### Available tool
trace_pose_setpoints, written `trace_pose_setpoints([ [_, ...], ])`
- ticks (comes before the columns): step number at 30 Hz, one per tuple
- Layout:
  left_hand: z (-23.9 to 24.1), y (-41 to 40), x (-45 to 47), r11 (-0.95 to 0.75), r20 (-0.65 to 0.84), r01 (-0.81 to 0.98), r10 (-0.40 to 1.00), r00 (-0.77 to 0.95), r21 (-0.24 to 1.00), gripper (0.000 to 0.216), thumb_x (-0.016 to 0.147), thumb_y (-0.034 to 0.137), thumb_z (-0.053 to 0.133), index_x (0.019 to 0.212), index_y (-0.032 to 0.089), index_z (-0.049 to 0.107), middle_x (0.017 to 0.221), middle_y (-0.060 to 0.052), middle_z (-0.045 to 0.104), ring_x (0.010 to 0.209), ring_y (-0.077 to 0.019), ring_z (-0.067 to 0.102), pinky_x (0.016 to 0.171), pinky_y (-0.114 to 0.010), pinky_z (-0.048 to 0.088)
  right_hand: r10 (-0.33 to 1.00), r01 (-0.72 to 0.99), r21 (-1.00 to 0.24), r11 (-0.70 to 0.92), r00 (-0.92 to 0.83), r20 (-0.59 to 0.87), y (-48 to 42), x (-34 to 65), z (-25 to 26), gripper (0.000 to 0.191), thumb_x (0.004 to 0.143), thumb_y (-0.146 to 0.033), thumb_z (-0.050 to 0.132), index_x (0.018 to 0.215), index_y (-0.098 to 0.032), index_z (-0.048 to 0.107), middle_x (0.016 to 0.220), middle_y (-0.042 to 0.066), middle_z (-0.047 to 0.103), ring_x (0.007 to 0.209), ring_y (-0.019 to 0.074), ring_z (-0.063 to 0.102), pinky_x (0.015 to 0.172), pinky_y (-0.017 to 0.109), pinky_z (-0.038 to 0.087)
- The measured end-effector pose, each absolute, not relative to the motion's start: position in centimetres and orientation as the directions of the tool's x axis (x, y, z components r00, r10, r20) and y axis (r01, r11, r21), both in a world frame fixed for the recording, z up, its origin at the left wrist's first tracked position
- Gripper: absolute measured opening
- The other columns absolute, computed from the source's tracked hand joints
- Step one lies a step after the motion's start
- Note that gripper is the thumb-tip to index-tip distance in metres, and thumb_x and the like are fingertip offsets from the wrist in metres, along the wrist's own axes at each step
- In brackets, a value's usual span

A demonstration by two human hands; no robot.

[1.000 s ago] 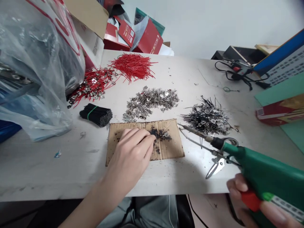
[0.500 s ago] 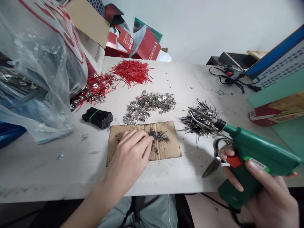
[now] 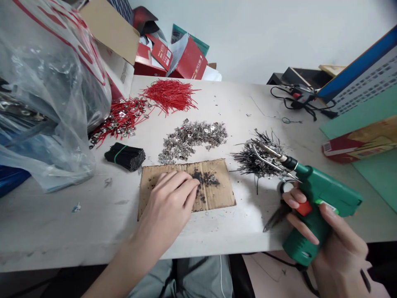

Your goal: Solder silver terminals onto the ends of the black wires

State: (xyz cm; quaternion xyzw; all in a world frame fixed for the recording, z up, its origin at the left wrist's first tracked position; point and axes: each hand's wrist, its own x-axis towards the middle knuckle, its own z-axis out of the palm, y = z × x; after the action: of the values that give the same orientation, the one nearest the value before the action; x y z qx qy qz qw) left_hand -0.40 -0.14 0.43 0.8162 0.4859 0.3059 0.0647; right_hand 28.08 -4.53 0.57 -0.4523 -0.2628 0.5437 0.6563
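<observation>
A worn white worktable (image 3: 248,103), speckled with dark crumbs and scuffs, fills the view, with a pale wall behind it. Near its front edge lies a scorched cardboard mat (image 3: 186,184), blackened at the middle. The left hand (image 3: 169,203) rests flat on the mat, fingers together and pressing down, fingertips at the burnt patch. At the right, the right hand (image 3: 322,236) is wrapped around the grip of a green soldering gun (image 3: 313,203), one finger on its red trigger; the gun's metal tip points left and far, over a pile of black wires with metal tabs (image 3: 263,155). Scissors (image 3: 279,209) lie on the table just beside that hand.

Beyond the mat sits a heap of loose silver tabs (image 3: 192,138). Left of it lie a banded bundle of black wires (image 3: 125,155), red wires with tabs (image 3: 119,120) and a far pile of plain red wires (image 3: 170,93). A big clear plastic bag (image 3: 46,95) crowds the left side, with cardboard and red boxes (image 3: 173,54) behind. At the far right are a black cable tangle (image 3: 299,99) and a green board (image 3: 366,136).
</observation>
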Motion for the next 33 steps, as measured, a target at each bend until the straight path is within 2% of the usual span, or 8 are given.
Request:
trace_pose_setpoints([
  [4,0.5,-0.2,-0.4,-0.519,0.438,0.749,0.834,0.336,0.412,0.013,0.096,0.008,0.059,0.096,0.015,0.070,0.088,-0.003,0.067,0.084,-0.0202,0.062,0.082,-0.039,0.049,0.946,-0.493,-0.868,-0.065,0.247,-0.211,-4.6,28.2,0.8,0.041,0.080,-0.033,0.076,0.118,-0.020,0.069,0.091,0.009,0.045,0.082,0.0191,0.046,0.033,0.016,0.022],
  [8,0.4,-0.1,-0.4,-0.519,0.439,0.745,0.834,0.334,0.419,0.013,0.096,0.008,0.058,0.096,0.014,0.070,0.089,-0.004,0.067,0.085,-0.0202,0.062,0.083,-0.040,0.050,0.948,-0.481,-0.875,-0.066,0.243,-0.205,-4.7,28.2,0.8,0.042,0.079,-0.034,0.078,0.118,-0.018,0.069,0.091,0.009,0.045,0.082,0.0182,0.045,0.033,0.014,0.025],
  [15,0.7,0.0,-0.7,-0.493,0.422,0.766,0.849,0.319,0.413,0.010,0.097,0.014,0.060,0.098,0.016,0.069,0.093,-0.005,0.069,0.088,-0.0210,0.064,0.084,-0.039,0.049,0.951,-0.500,-0.866,0.019,0.275,-0.138,-4.8,28.8,-0.4,0.042,0.081,-0.031,0.074,0.119,-0.015,0.068,0.090,0.010,0.045,0.080,0.0182,0.047,0.030,0.014,0.018],
  [22,2.0,0.1,-1.6,-0.492,0.400,0.847,0.831,0.387,0.201,0.016,0.097,0.018,0.060,0.084,0.022,0.069,0.089,0.001,0.071,0.086,-0.0221,0.065,0.077,-0.043,0.038,0.957,-0.509,-0.860,0.011,0.256,-0.139,-4.7,28.5,-0.1,0.046,0.079,-0.032,0.077,0.120,-0.014,0.068,0.089,0.009,0.044,0.078,0.0178,0.045,0.030,0.015,0.013],
  [26,2.8,0.3,-1.0,-0.511,0.366,0.858,0.791,0.490,-0.045,0.020,0.094,0.016,0.056,0.077,0.019,0.064,0.082,-0.001,0.067,0.081,-0.0232,0.062,0.076,-0.045,0.037,0.956,-0.530,-0.848,-0.020,0.238,-0.172,-4.9,28.4,0.1,0.040,0.079,-0.033,0.078,0.115,-0.019,0.070,0.089,0.009,0.044,0.078,0.0177,0.045,0.031,0.015,0.017],
  [29,3.2,0.6,-0.4,-0.530,0.311,0.817,0.755,0.577,-0.228,0.020,0.090,0.013,0.059,0.071,0.018,0.060,0.074,-0.002,0.060,0.076,-0.0242,0.058,0.073,-0.045,0.036,0.959,-0.539,-0.842,0.011,0.244,-0.143,-4.9,28.6,-0.1,0.038,0.080,-0.032,0.076,0.115,-0.019,0.070,0.089,0.009,0.045,0.078,0.0176,0.045,0.031,0.014,0.019],
  [31,3.2,0.9,-0.3,-0.546,0.286,0.786,0.734,0.616,-0.289,0.018,0.089,0.013,0.060,0.071,0.018,0.059,0.073,-0.003,0.059,0.076,-0.0245,0.057,0.073,-0.045,0.036,0.961,-0.561,-0.827,0.024,0.241,-0.136,-4.8,28.8,-0.4,0.038,0.081,-0.030,0.075,0.116,-0.018,0.069,0.090,0.010,0.047,0.078,0.0175,0.047,0.031,0.013,0.022],
  [33,3.2,1.0,-0.4,-0.559,0.272,0.776,0.730,0.628,-0.292,0.016,0.088,0.013,0.060,0.073,0.018,0.060,0.074,-0.003,0.059,0.077,-0.0245,0.057,0.074,-0.045,0.037,0.966,-0.606,-0.795,0.018,0.216,-0.143,-4.8,29.0,-0.7,0.032,0.083,-0.026,0.073,0.114,-0.017,0.069,0.093,0.010,0.048,0.080,0.0170,0.049,0.032,0.011,0.028],
])
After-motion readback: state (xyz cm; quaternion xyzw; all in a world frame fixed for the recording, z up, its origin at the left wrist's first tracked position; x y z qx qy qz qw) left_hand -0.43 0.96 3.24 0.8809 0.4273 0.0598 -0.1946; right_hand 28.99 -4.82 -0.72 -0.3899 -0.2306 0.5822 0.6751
